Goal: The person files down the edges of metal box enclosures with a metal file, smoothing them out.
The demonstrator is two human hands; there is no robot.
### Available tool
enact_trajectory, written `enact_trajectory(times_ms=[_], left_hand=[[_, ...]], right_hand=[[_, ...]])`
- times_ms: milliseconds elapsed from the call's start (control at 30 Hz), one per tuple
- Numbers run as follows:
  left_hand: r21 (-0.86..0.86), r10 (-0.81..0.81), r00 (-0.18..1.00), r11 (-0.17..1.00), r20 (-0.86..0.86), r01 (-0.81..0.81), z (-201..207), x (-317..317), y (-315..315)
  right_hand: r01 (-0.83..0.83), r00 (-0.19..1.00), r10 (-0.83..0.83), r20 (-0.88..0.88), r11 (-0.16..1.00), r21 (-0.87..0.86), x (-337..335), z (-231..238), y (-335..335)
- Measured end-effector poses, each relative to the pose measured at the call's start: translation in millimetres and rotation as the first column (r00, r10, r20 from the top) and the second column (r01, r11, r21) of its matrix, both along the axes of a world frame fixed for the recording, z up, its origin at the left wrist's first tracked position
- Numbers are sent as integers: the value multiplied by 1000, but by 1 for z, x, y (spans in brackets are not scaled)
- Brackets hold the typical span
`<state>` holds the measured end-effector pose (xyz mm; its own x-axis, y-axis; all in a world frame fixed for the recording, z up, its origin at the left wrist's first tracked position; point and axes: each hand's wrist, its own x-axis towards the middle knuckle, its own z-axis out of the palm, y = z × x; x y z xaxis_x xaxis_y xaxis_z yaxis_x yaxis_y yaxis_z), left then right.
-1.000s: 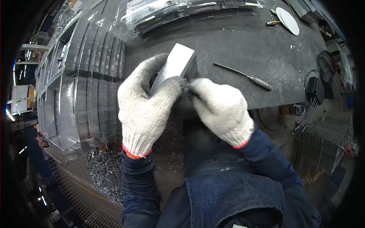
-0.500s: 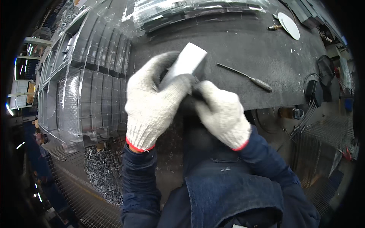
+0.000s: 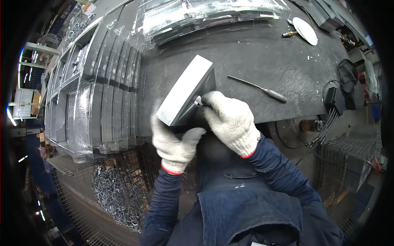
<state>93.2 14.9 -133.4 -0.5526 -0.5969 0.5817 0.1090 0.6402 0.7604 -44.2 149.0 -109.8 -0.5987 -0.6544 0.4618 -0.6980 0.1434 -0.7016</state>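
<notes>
A long, box-like metal part (image 3: 185, 88) is held tilted over the edge of the dark workbench (image 3: 262, 53). Its pale, flat face is turned up, and its darker inner side is towards my right hand. Around its near end lies my gloved left hand (image 3: 174, 145), thumb stretched away from it; the fingers are blurred and partly hidden behind the part. My right hand (image 3: 232, 119), also in a white knit glove, pinches a small pale piece (image 3: 198, 101) against the part's right side. Whether that piece is loose or a tab of the part, I cannot tell.
A thin tool with a handle (image 3: 274, 95) lies on the bench to the right. Stacked grey metal frames (image 3: 102, 110) stand at the left, above a wire basket of small metal hooks (image 3: 119, 192). More wrapped panels (image 3: 213, 18) and a white disc (image 3: 305, 31) lie at the back.
My left hand has shifted down towards me and loosened, its thumb coming off the metal part. The part has turned to show its long pale face. My right hand stays at its side.
</notes>
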Motion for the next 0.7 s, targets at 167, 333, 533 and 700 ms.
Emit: enact_trajectory(times_ms=[167, 333, 533, 700], left_hand=[[118, 9, 973, 992, 231, -37, -4, 9, -2], [-95, -143, 977, 983, 155, 159, 46, 1, -25], [-125, -150, 865, 964, 479, 236, 125, -48, -20], [-101, -169, 927, 972, 336, 214, 113, -62, -37]], right_hand=[[-35, 998, 37, 56, 998, -43, -1, 1, 5], [-122, 947, 125, 297, 992, -27, 5, 37, 27], [-155, 988, 154, 8, 985, 78, -5, 30, 28], [-39, 982, 51, -182, 997, 67, -15, 29, 20]])
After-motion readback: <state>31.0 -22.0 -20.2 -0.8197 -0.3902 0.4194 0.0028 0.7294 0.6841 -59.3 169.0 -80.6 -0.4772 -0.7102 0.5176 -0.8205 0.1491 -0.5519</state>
